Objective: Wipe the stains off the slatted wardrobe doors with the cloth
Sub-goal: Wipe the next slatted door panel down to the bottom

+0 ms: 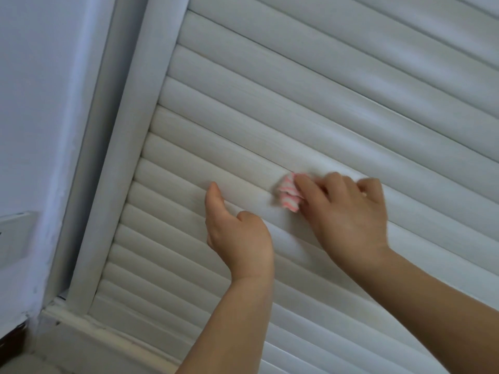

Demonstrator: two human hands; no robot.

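Observation:
The white slatted wardrobe door [297,109] fills most of the view, its slats running at a slant. A small pink-and-white striped cloth [287,195] is bunched against a slat near the middle. My right hand [348,211] covers part of the cloth, its fingers curled over it and holding it against the door. My left hand [237,236] lies to the left of the cloth with fingers straight, its edge resting on the slats. The slats around the hands look faintly yellowed; no single stain stands out.
The door's white frame post [129,147] runs along the left edge of the slats. A pale wall [40,103] lies beyond it, with a light switch plate [16,233] at far left. The bottom rail [89,330] meets the floor at lower left.

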